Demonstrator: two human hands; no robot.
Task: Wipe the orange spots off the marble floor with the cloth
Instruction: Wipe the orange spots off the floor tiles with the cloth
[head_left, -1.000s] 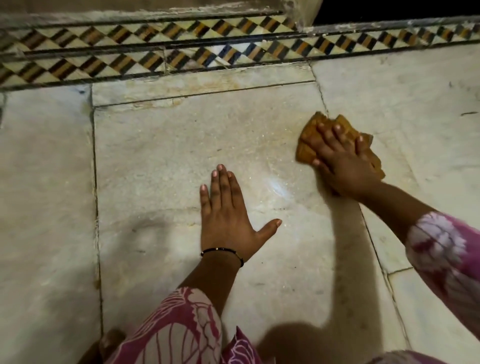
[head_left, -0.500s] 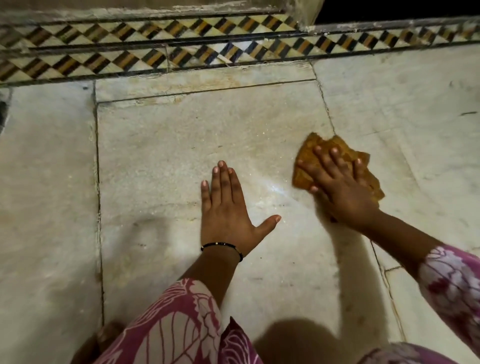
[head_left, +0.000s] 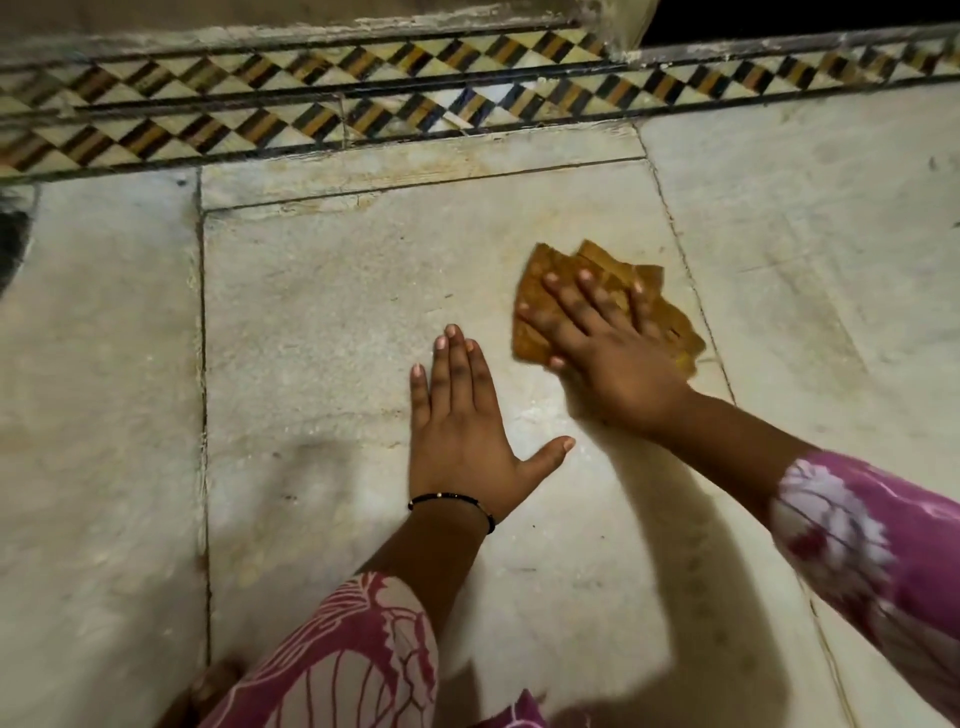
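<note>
Wiping the floor with the cloth.
Right hand presses flat on it; left hand lies flat, empty. Next, rub any spots left.

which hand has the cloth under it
The right hand, fingers spread flat on the orange cloth. The left hand, with the black wrist band, lies flat on bare marble.

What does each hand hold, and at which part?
The right hand presses flat on the middle of the orange cloth, pinning it to the floor. The left hand holds nothing; it lies flat on the marble floor.
</note>
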